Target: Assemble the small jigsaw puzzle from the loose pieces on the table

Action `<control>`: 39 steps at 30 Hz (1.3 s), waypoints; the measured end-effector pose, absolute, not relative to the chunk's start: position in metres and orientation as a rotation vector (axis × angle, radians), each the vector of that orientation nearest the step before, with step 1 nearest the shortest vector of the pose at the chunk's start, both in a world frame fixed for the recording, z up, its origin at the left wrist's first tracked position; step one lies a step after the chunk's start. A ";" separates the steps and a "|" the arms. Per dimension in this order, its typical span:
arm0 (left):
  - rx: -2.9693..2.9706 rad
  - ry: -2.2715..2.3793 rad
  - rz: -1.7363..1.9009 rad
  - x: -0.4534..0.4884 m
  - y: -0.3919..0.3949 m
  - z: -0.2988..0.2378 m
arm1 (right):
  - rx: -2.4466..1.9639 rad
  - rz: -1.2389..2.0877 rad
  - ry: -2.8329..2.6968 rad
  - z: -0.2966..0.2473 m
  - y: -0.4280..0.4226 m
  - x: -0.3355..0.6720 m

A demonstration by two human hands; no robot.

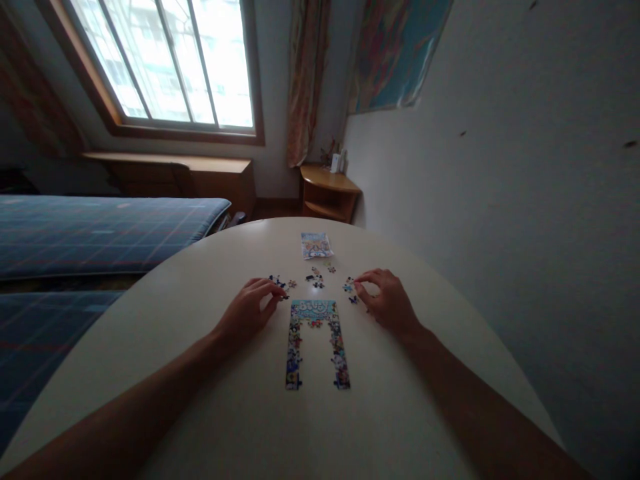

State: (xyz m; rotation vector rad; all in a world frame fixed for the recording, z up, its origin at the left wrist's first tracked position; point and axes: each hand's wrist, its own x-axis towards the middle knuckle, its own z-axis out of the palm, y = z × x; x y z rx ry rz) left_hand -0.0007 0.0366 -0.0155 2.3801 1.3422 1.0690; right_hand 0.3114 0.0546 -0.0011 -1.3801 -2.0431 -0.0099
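A partly joined jigsaw puzzle (pixel 313 309) lies on the white table, with a lettered top band and two side strips reaching toward me. To its upper left, my left hand (pixel 254 305) has thumb and fingertips closed on a small jigsaw piece (pixel 285 296) beside a loose cluster (pixel 277 281). On the other side, my right hand (pixel 387 299) pinches at the edge of another group of pieces (pixel 349 285); its fingertips partly cover what they grip. Between the hands lie several dark loose pieces (pixel 315 280).
A printed picture packet (pixel 316 245) lies at the far side of the round table (pixel 240 413). Beyond are a plaid mattress (pixel 110 230) on the left and a wooden corner shelf (pixel 327 179). A bare wall (pixel 500 200) runs close along the right.
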 end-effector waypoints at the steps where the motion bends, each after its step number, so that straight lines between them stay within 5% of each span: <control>1: 2.380 1.318 1.095 0.002 0.035 -0.015 | -1.345 -0.039 -2.069 0.001 0.049 0.304; 20: 2.157 1.048 1.016 0.034 0.005 -0.011 | -0.605 -0.189 -2.447 0.011 0.008 0.261; 31: 2.424 2.005 0.871 0.001 0.027 -0.008 | -1.271 0.034 -1.926 -0.007 0.042 0.295; 39: 2.326 2.180 0.664 -0.008 0.034 -0.011 | -1.586 0.008 -1.664 -0.020 0.062 0.317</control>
